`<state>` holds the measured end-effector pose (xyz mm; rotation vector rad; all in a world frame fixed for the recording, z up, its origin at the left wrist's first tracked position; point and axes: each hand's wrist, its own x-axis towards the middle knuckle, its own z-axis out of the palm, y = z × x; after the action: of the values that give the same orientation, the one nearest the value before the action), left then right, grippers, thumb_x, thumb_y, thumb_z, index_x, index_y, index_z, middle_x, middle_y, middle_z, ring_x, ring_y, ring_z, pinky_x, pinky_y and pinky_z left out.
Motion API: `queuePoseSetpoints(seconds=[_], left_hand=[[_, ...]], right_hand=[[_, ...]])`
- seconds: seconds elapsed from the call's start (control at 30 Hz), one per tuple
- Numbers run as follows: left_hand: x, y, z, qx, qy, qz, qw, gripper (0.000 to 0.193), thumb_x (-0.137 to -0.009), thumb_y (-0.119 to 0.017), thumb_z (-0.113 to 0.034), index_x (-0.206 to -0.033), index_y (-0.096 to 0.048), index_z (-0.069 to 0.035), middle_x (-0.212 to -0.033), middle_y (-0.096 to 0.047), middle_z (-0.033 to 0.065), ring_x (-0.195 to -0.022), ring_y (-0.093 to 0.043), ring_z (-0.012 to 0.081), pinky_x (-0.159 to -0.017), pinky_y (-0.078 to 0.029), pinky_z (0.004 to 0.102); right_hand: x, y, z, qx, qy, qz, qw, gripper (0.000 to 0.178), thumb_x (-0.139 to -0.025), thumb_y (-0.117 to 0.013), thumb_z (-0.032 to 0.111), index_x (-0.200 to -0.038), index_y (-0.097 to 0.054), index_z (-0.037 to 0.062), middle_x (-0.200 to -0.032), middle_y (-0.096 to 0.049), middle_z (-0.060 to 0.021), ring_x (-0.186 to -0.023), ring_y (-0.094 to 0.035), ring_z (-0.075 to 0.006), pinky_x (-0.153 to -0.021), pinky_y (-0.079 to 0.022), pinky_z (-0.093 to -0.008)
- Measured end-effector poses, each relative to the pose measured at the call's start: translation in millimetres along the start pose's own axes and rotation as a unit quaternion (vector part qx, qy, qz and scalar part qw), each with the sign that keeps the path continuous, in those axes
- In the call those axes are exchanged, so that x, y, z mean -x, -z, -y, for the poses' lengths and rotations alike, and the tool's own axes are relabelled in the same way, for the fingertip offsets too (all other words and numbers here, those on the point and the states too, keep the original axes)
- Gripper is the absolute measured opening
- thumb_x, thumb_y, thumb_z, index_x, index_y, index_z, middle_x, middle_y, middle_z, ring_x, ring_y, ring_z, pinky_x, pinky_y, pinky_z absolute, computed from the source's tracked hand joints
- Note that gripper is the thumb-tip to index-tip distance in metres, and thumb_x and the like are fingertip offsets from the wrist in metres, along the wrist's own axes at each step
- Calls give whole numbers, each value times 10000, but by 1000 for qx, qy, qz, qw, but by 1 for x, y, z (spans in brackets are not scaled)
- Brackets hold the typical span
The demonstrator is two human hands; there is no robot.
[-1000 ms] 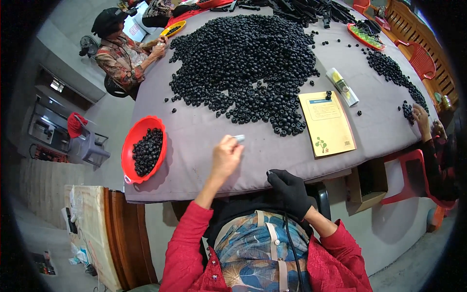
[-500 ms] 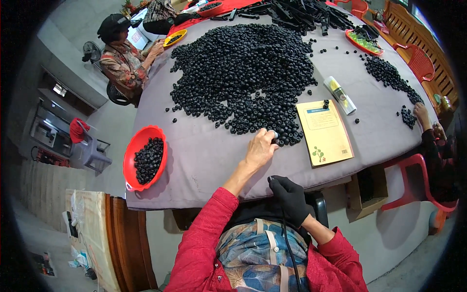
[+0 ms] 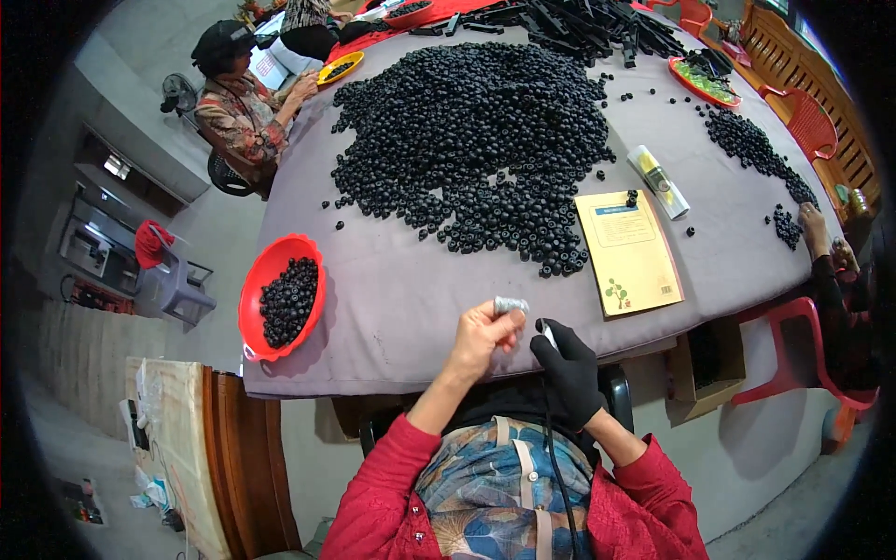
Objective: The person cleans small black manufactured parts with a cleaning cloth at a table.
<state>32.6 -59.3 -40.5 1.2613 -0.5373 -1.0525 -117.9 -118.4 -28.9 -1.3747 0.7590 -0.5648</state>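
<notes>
My left hand [image 3: 483, 338] is bare, with a grey wrap around one fingertip. Its fingers are curled together over the table's near edge; whatever they may pinch is hidden. Close beside it, my right hand [image 3: 567, 375], in a black glove, is closed around a small whitish object [image 3: 550, 335] that shows between thumb and finger. A black cord [image 3: 557, 467] runs down from that hand across my lap. Beyond both hands spreads a big heap of small round black parts with holes [image 3: 476, 140], bead-like in shape.
A red scalloped bowl [image 3: 318, 317] of black parts stands at left. Right of the heap lie a yellow booklet [image 3: 635, 266] and a clear package [image 3: 661, 187]. Black strips [image 3: 597, 28] pile up at the far end. A person [image 3: 238, 112] sits far left; another person's hand [image 3: 814, 229] rests at right.
My left hand has drawn back from the heap's near edge toward me and now sits next to my gloved right hand. The right hand has turned slightly, showing the whitish object.
</notes>
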Motion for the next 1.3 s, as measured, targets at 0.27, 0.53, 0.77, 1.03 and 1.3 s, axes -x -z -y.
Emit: queuePoseSetpoints(seconds=[0.27,0.53,0.77,1.03,1.3], left_hand=[[40,-22,12,259,99,69,958,100,-851,-572,-152,-859,-598,-56,-645,-564,-5,-475,-489,59,-412,-365,173],[42,-6,6,275,129,216,928,101,-827,-593,-112,-858,-609,-17,-671,-591,52,-485,-519,91,-418,-408,206],[52,-5,1,196,125,160,959,60,-797,-614,-44,-842,-620,-5,-685,-603,64,-485,-538,81,-416,-428,180],[55,-15,-9,139,49,67,987,65,-795,-575,-3,-841,-621,-1,-669,-596,50,-501,-527,68,-422,-422,178],[55,-9,-12,242,-17,53,969,165,-822,-586,-56,-980,-600,-9,-733,-605,79,-547,-527,88,-449,-405,189]], right_hand=[[5,-1,15,22,21,25,999,474,-764,-646,215,-1160,-496,2,-948,-595,-94,-821,-544,-114,-731,-453,-255],[6,2,17,36,31,77,996,486,-755,-643,194,-1168,-487,-10,-976,-589,-95,-829,-544,-118,-736,-460,-265],[8,5,24,-14,-2,144,989,432,-784,-613,156,-1152,-487,-33,-969,-579,-92,-819,-532,-97,-699,-463,-239],[4,5,20,-42,-33,97,994,363,-836,-569,164,-1154,-505,3,-973,-588,-78,-852,-536,-105,-735,-456,-250],[15,8,27,68,115,104,986,329,-809,-607,133,-1108,-541,13,-926,-599,-122,-850,-576,-145,-729,-464,-279]])
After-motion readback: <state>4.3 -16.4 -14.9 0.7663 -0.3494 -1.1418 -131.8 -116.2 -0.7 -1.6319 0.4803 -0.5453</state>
